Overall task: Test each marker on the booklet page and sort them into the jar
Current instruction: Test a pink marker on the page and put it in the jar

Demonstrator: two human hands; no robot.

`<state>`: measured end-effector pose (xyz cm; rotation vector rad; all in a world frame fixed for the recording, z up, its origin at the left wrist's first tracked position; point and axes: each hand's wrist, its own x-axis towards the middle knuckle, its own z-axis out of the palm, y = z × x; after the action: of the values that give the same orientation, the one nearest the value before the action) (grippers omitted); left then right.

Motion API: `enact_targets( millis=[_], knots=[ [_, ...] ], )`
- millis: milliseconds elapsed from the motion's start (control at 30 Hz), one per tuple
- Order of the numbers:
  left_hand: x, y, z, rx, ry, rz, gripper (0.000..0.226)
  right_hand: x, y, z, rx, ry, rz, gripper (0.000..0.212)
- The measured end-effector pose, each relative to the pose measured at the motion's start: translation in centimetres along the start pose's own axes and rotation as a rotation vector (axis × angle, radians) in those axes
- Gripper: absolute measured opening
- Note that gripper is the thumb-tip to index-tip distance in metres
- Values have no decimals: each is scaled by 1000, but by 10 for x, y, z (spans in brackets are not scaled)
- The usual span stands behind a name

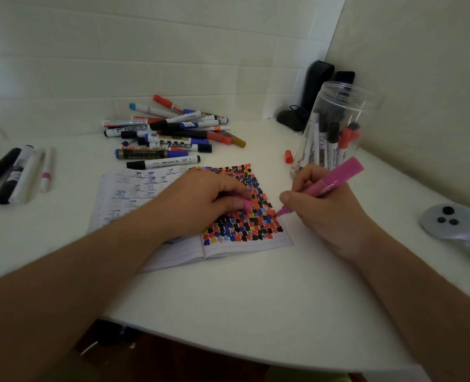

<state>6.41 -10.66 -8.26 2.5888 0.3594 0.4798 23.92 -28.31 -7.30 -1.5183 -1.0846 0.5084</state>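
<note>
the white table [255,293] carries everything; on it lies the open booklet [189,216], its right page crowded with red, black and blue test blots; behind it sits the pile of untested markers [170,133], and at right the clear jar [335,128] stands upright with several markers already inside; a few more pens lie apart at far left [16,172]; a loose orange cap [289,156] rests just beside the jar; a grey controller-like object [448,220] sits at far right.

the left hand [200,202] rests on the page, fingers curled round what looks like the pink cap [244,204]; the right hand [322,208] pinches the pink marker [330,183], tip touching the page's right edge.

risks, as i judge them: the page is nearly full, so a pink mark may be lost among the blots; the tip sits so near the edge that a stroke could run onto the table; the right forearm is near the jar and could knock it; the stray cap could end up mismatched.

writing: a bold "m" shows on one blue label in the pile; "whiteboard" seems printed on a marker in the jar; other print is too blurred to read.
</note>
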Motion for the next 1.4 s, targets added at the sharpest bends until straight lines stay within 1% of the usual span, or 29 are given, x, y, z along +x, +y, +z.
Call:
enact_targets(
  millis=[67, 100, 267, 400, 433, 467, 567, 633, 700, 800, 867, 1100, 1400],
  knots=[
    [-1, 1, -1, -3, 23, -18, 24, -2, -3, 1, 162, -66, -3, 24],
    [-2, 1, -1, -1, 33, -22, 24, -2, -5, 2, 197, -92, -7, 22],
    [-3, 2, -2, 24, 50, -21, 26, -4, -6, 6, 183, -108, -22, 21],
    [-3, 5, -3, 27, 39, -19, 26, -4, -4, 5, 185, -96, 24, 4],
    [-3, 5, -3, 27, 38, -18, 25, -3, -3, 4, 188, -97, 29, 6],
    [-3, 5, -3, 24, 40, -17, 25, -3, -2, 3, 199, -109, 32, 13],
    [-4, 3, -3, -10, 57, -19, 22, -3, -1, 0, 289, -212, 87, 38],
    [-3, 2, -5, -77, 66, -42, 20, -2, 0, -1, 332, -256, 118, 46],
    [-3, 1, -8, -196, 74, -89, 16, 0, 1, -1, 283, -196, 93, 40],
    [-5, -1, -11, -362, 92, -152, 17, 2, 0, 0, 183, 17, 24, 14],
    [-5, -1, -12, -410, 110, -170, 18, 3, 2, 0, 156, 86, -10, 3],
    [-4, -8, -13, -421, 159, -169, 19, 3, 5, 4, -18, 16, -22, 9],
    [-5, -7, -12, -338, 170, -165, 22, 6, -1, 10, -68, 8, -2, 6]
  ],
)
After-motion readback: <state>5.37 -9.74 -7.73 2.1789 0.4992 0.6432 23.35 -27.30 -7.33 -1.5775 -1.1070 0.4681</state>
